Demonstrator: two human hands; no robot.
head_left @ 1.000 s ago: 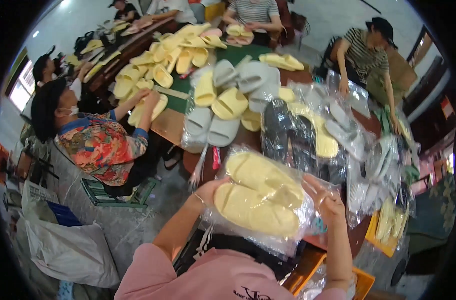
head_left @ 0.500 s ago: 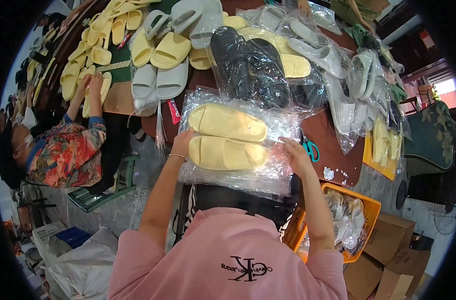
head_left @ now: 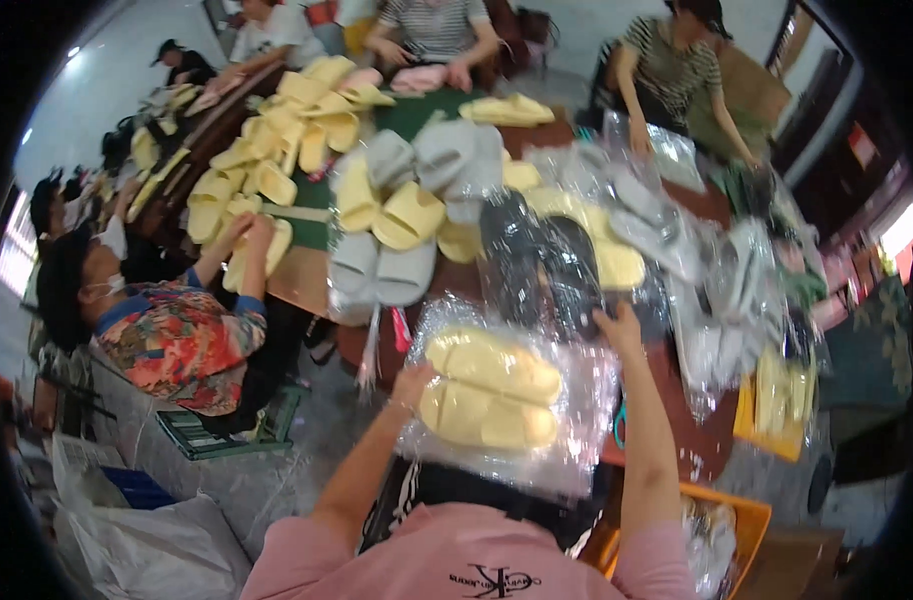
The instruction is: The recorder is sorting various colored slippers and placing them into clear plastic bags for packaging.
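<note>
A pair of pale yellow slippers lies side by side on clear plastic bags in front of me. My left hand is closed at the left end of the slippers, gripping them along with the plastic's edge; its fingers are somewhat blurred. Above the bags' upper right corner is my right hand, fingers apart and holding nothing that I can see. It is beside black slippers wrapped in clear plastic; whether it touches that wrapping I cannot tell.
Grey slippers and a heap of yellow slippers cover the table's left. Bagged grey slippers lie right. Teal scissors are near my right forearm, above an orange crate. A co-worker in a floral shirt handles a yellow slipper.
The view has tilted up, bringing more co-workers into sight. My right hand has left the bag's right edge and moved away toward the black slippers. My left hand stays at the yellow slippers.
</note>
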